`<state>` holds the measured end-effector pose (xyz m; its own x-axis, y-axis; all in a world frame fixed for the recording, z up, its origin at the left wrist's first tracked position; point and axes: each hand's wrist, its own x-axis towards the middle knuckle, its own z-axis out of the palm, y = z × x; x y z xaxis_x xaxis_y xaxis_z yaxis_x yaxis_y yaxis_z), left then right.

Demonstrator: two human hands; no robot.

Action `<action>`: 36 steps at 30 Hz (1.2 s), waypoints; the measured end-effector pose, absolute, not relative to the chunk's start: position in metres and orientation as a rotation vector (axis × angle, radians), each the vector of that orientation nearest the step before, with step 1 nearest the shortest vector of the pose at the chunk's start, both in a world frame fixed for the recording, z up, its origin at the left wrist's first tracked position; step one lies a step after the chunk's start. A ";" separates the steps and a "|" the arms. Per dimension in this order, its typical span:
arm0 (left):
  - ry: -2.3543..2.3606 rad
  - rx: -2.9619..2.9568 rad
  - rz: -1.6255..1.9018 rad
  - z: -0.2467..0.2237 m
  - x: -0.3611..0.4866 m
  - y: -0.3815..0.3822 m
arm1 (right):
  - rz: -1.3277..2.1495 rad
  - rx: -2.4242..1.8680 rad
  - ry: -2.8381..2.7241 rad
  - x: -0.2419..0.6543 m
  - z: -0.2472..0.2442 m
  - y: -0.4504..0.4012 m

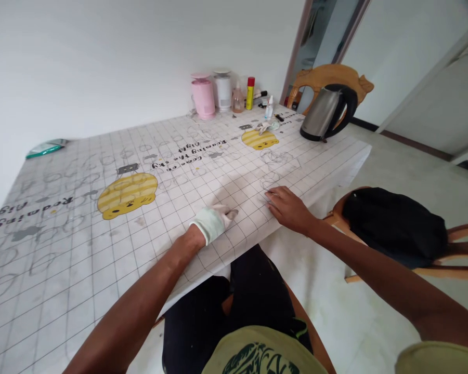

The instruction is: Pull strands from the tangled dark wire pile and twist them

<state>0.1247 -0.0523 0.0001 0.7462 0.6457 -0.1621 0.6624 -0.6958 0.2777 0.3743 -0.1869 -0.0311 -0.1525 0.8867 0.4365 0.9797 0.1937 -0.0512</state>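
A white glove with dark fingertips covers my left hand (214, 221), which rests near the front edge of the table (171, 218) with its fingers curled together. Whatever may be between them is too small to make out. My bare right hand (289, 209) lies to its right at the same edge, fingers bent and pressed together, with a tiny pale spot by the fingertips. Thin looping grey lines (276, 157) show on the gridded cloth just beyond it. A crumpled white glove-like item (267, 126) lies farther back.
A kettle (322, 114) stands at the back right. Along the wall are a pink device (203, 97), a white device (222, 91), a spray can (250, 93) and small bottles. A green-edged packet (47, 148) lies far left. A chair holds a black bag (393, 226).
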 end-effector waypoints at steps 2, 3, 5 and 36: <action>1.020 2.610 -0.072 0.001 0.125 -0.053 | -0.343 -1.766 -2.153 0.367 -0.037 -0.189; 1.024 2.599 -0.072 0.002 0.125 -0.054 | -0.346 -1.772 -2.169 0.363 -0.041 -0.191; 1.033 2.582 -0.077 0.003 0.124 -0.056 | -0.376 -1.776 -2.158 0.357 -0.050 -0.197; 1.017 2.452 0.059 0.002 0.123 -0.054 | -0.485 -1.958 -1.694 0.443 -0.021 -0.166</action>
